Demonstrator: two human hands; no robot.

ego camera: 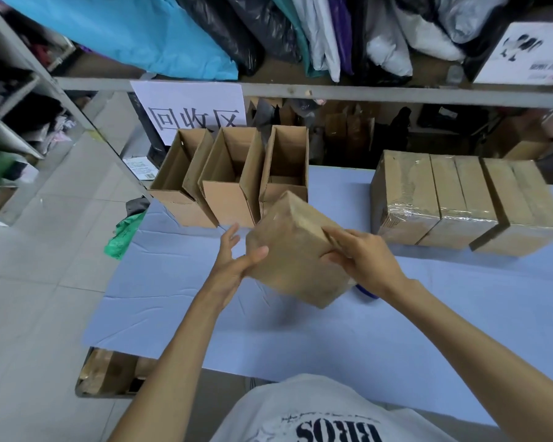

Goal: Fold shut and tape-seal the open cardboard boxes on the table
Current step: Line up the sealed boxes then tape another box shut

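Right hand [366,258] gripping box [288,250], left hand [232,261] touching, sign [190,105] "回收区"

Warehouse packing rm, metal shelving [396,92] w/ bagged goods [125,33], taped boxes [460,199]

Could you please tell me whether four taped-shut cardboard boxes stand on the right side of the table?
No, only three taped-shut brown cardboard boxes stand side by side on the blue-covered table.
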